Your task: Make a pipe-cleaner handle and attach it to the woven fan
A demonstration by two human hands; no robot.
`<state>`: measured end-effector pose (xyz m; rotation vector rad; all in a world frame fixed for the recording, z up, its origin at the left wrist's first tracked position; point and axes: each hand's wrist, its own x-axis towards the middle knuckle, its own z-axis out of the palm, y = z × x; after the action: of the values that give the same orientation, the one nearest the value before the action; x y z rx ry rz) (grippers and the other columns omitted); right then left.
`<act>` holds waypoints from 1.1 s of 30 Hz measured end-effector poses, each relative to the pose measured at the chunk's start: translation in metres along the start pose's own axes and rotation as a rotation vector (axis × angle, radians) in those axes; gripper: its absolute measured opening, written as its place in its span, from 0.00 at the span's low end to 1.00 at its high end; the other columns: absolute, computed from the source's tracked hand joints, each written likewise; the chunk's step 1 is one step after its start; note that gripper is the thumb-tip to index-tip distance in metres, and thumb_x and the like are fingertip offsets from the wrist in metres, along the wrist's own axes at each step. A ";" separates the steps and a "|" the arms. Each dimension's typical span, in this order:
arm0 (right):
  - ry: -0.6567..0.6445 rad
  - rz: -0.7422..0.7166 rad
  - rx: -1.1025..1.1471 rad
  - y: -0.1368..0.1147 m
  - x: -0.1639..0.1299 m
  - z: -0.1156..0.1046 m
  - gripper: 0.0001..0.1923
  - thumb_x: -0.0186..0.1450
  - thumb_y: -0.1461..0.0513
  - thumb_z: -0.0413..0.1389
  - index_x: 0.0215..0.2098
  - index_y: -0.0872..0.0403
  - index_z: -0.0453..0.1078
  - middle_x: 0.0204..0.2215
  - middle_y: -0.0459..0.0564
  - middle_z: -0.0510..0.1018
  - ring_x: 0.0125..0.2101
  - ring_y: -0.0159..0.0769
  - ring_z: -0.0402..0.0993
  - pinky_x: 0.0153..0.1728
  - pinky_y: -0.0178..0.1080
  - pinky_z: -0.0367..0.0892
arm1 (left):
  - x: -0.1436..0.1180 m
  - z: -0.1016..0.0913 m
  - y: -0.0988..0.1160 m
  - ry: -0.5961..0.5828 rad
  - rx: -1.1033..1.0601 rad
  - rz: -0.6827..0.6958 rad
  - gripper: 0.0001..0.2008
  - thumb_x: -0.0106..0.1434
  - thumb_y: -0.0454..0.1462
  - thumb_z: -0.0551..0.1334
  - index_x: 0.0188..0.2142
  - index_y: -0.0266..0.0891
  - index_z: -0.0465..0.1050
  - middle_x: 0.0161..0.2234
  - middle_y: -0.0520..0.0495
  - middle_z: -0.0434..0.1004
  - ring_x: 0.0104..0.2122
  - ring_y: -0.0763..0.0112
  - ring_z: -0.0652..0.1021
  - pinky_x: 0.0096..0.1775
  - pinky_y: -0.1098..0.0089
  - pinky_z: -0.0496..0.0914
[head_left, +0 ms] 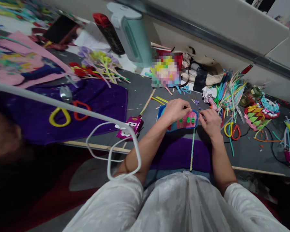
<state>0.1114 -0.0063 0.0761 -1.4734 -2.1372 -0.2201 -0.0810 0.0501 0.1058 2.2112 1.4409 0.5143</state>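
Note:
A flat fuzzy craft piece (189, 121), pink with green curled shapes and a blue border, lies in front of me at the table edge. My left hand (177, 110) reaches over it from the left, fingers closed on its upper edge and partly covering it. At its right end, my right hand (209, 121) has thumb and forefinger pinched together against the blue border; whatever is between those fingertips is too small to make out. Below the piece, a pale green pipe cleaner (192, 149) hangs down over a purple cloth (174, 154) toward my lap.
Yellow-and-red scissors (232, 131) lie to the right, near a heap of pipe cleaners (233, 91). Left are a magenta device (132, 125), another pair of scissors (70, 114) on purple cloth, and a pale green jug (137, 38). A white cable (62, 104) crosses above; another person sits left.

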 end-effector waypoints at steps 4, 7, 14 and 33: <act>0.012 0.022 -0.072 -0.006 -0.003 0.001 0.13 0.70 0.59 0.48 0.34 0.53 0.72 0.30 0.51 0.74 0.36 0.39 0.66 0.38 0.39 0.59 | -0.004 -0.003 0.007 0.004 0.023 -0.040 0.10 0.59 0.41 0.60 0.35 0.44 0.81 0.31 0.49 0.80 0.33 0.65 0.76 0.35 0.69 0.64; 0.028 0.060 -0.096 -0.010 -0.004 0.004 0.13 0.69 0.59 0.47 0.32 0.53 0.71 0.29 0.52 0.72 0.36 0.40 0.65 0.38 0.40 0.59 | -0.007 -0.003 0.012 0.011 0.034 -0.062 0.11 0.60 0.41 0.59 0.35 0.44 0.81 0.31 0.48 0.80 0.34 0.65 0.77 0.36 0.69 0.64; -0.003 0.180 -0.018 -0.017 -0.005 0.006 0.12 0.68 0.60 0.47 0.31 0.53 0.70 0.30 0.53 0.71 0.37 0.41 0.64 0.39 0.41 0.59 | -0.018 -0.002 0.022 0.041 0.073 -0.088 0.11 0.61 0.42 0.59 0.35 0.44 0.80 0.30 0.47 0.81 0.36 0.63 0.77 0.36 0.68 0.65; 0.046 0.370 0.116 -0.026 -0.012 0.013 0.10 0.68 0.61 0.49 0.31 0.52 0.69 0.28 0.50 0.75 0.33 0.39 0.68 0.37 0.39 0.59 | -0.024 0.002 0.029 0.050 0.061 -0.122 0.12 0.63 0.41 0.57 0.35 0.43 0.79 0.32 0.45 0.81 0.37 0.61 0.78 0.38 0.66 0.65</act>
<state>0.0863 -0.0207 0.0631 -1.7397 -1.7685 0.0054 -0.0675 0.0172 0.1188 2.1543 1.6258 0.4942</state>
